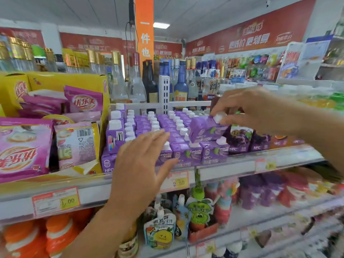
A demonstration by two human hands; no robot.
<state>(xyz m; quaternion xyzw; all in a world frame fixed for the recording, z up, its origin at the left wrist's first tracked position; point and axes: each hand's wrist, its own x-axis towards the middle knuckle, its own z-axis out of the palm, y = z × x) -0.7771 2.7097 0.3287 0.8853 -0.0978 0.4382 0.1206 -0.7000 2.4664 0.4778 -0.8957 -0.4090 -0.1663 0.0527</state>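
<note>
Hands well apart, both at the top shelf (223, 170). With right hand (260, 110), pinches white cap (219, 116) of purple carton (206, 130) between thumb and fingertips. Holds carton tilted, cap end up and to the right, base low over the front cartons; touching them or just clear, cannot tell. With left hand (141, 164), palm down, fingers straight and slightly spread, reaches over front of rows (167, 123) of like purple cartons, gripping nothing; contact with them unclear.

Rows packed tight, white caps up, running back to white divider (164, 92). Just right of held carton, darker grape cartons (240, 140). Left of rows, yellow box (65, 81) full of pink sachets (24, 146). Behind divider, glass bottles (150, 84) standing upright. Along shelf edge, price tags (178, 181). On lower shelf, fruit pouches (160, 231) under the hands and orange bottles (59, 233) further left.
</note>
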